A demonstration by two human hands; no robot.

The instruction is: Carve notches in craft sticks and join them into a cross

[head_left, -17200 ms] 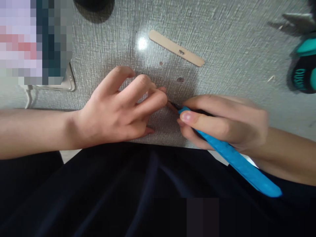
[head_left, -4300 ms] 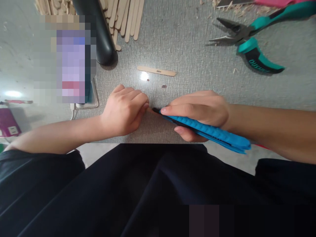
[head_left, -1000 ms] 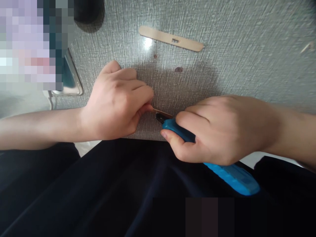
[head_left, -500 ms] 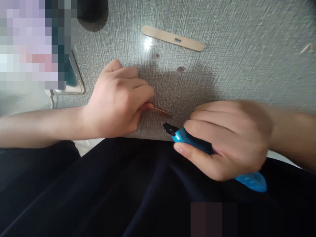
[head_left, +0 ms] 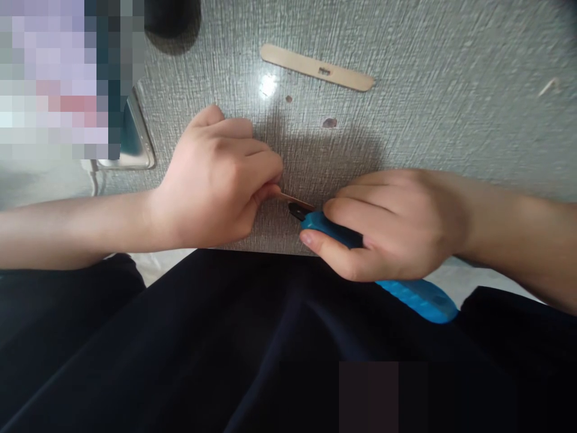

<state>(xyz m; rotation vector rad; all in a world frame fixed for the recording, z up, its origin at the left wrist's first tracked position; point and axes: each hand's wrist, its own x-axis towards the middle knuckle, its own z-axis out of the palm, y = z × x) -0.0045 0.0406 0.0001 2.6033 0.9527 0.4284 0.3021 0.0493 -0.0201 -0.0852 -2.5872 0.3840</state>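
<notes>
My left hand [head_left: 220,177] is closed in a pinch on a thin wooden craft stick [head_left: 293,198]; only a short end sticks out to the right of my fingers. Wrapped in my right hand [head_left: 392,222] is a blue utility knife [head_left: 419,300] with a black nose. Its tip is at the near side of the stick's exposed end, close to my left fingertips. Whether the blade cuts into the wood I cannot tell. Farther back on the table lies another craft stick [head_left: 297,62] with a small rectangular slot cut near its right part.
The grey textured table [head_left: 451,108] has its near edge by my dark clothing. A phone [head_left: 135,135] with a white cable lies at left, partly blurred out. A black object [head_left: 174,24] stands at the back. A small wood sliver [head_left: 549,86] lies at far right.
My right hand has moved left and slightly up with the utility knife, bringing its tip to the stick. My left hand has stayed almost still, holding the stick.
</notes>
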